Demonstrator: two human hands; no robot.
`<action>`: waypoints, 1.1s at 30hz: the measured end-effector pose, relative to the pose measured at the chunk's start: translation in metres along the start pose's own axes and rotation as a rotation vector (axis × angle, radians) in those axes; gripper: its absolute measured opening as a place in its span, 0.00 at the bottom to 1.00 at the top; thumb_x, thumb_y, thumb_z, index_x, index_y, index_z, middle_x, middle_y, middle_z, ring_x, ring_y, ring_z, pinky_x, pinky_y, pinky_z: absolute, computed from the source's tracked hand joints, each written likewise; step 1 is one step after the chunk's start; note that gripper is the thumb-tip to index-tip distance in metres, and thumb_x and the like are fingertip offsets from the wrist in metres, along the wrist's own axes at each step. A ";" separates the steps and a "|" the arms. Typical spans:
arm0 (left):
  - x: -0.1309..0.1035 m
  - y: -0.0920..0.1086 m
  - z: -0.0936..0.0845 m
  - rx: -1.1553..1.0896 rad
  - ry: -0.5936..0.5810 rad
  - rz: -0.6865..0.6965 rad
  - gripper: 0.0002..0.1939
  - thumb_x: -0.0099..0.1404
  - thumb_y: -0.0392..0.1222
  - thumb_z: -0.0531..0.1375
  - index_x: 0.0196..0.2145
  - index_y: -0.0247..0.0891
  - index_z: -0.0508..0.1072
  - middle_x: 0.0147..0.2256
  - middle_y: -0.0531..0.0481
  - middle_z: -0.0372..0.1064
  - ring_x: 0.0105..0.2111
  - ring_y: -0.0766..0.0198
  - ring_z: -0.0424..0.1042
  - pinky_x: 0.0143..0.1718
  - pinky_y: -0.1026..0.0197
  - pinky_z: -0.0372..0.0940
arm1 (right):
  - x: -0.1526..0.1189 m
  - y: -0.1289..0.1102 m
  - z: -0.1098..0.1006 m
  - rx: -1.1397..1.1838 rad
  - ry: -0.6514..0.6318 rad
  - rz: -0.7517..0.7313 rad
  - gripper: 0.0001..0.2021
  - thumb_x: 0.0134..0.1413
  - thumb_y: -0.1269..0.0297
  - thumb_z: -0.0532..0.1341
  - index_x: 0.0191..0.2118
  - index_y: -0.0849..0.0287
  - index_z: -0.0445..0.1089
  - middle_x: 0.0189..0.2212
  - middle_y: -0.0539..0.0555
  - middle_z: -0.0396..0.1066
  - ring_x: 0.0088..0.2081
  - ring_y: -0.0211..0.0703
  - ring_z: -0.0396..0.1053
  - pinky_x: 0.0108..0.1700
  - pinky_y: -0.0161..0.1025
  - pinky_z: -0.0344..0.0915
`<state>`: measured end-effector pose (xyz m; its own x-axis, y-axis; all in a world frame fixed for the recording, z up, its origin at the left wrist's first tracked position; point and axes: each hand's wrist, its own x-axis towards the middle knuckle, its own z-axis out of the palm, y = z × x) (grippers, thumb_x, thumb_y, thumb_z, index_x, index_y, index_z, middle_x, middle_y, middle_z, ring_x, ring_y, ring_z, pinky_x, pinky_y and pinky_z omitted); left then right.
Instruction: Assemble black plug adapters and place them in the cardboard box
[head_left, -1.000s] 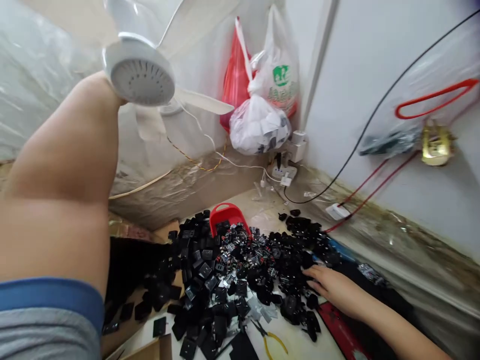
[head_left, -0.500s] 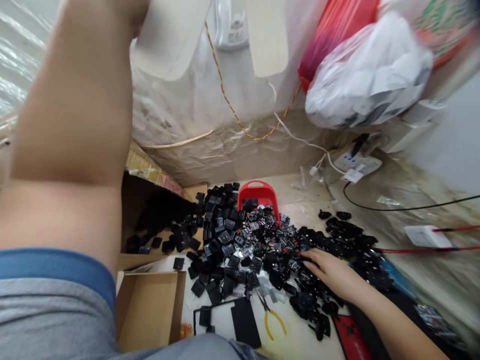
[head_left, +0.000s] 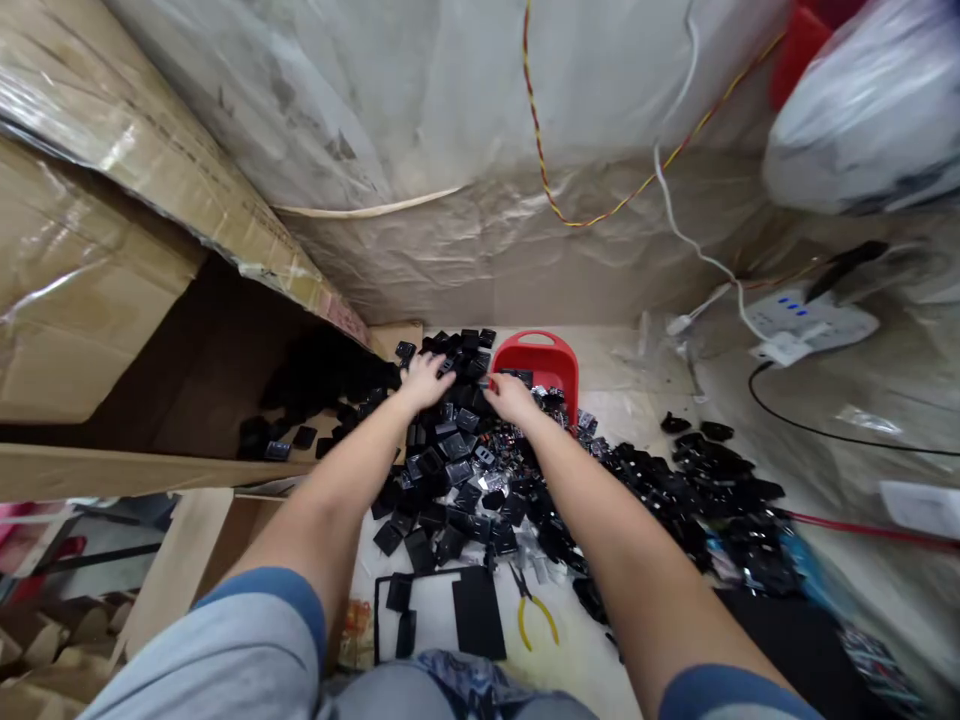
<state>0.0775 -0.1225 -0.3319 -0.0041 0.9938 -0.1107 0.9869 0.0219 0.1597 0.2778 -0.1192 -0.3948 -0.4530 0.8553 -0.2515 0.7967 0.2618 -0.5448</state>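
My left hand (head_left: 425, 382) reaches onto the far part of a heap of black plastic housings (head_left: 454, 445). Its fingers are spread and touch the pieces there. Close by on the right, my right hand (head_left: 514, 400) is at the near left side of a red plastic basket (head_left: 574, 385). Its fingertips point left toward the housings, slightly bent and apart, with nothing visible between them. Small circuit boards (head_left: 510, 455) with red and silver parts lie in the basket's mouth and spill out in front of it, partly hidden by my right forearm.
Yellow-handled pliers (head_left: 536, 610) and a flat black panel (head_left: 478, 613) lie near me. More black parts (head_left: 697, 480) cover the right side. A large cardboard box (head_left: 225, 330) stands open at left. A power strip (head_left: 814, 320) with cables is at right, and a twisted wire (head_left: 551, 205) hangs ahead.
My left arm has come down from high in view onto the housings. My right hand has moved left and away from me, from the black parts to the basket's side. The view has shifted.
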 end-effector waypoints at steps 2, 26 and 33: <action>-0.021 -0.006 0.042 0.001 -0.117 0.011 0.25 0.61 0.56 0.63 0.52 0.40 0.72 0.57 0.37 0.65 0.58 0.39 0.62 0.52 0.33 0.64 | 0.007 -0.021 0.024 -0.038 -0.020 -0.030 0.31 0.62 0.54 0.54 0.65 0.66 0.54 0.62 0.69 0.59 0.60 0.61 0.59 0.60 0.58 0.53; -0.143 -0.100 0.076 -0.014 -0.199 -0.305 0.37 0.57 0.61 0.62 0.60 0.43 0.65 0.65 0.39 0.54 0.63 0.45 0.58 0.60 0.49 0.59 | -0.118 0.056 0.026 -0.074 0.069 0.091 0.32 0.58 0.55 0.57 0.64 0.65 0.54 0.61 0.73 0.57 0.61 0.68 0.56 0.56 0.61 0.59; -0.134 -0.107 0.027 0.165 -0.194 -0.170 0.38 0.59 0.66 0.45 0.63 0.48 0.55 0.63 0.49 0.59 0.65 0.40 0.52 0.60 0.38 0.55 | -0.290 0.070 -0.026 0.012 0.025 0.500 0.20 0.63 0.60 0.53 0.58 0.59 0.65 0.56 0.61 0.68 0.57 0.52 0.64 0.59 0.48 0.59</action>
<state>-0.0228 -0.2607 -0.3610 -0.1561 0.9379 -0.3097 0.9877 0.1521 -0.0372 0.4752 -0.3375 -0.3395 -0.0068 0.8852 -0.4651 0.9093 -0.1880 -0.3712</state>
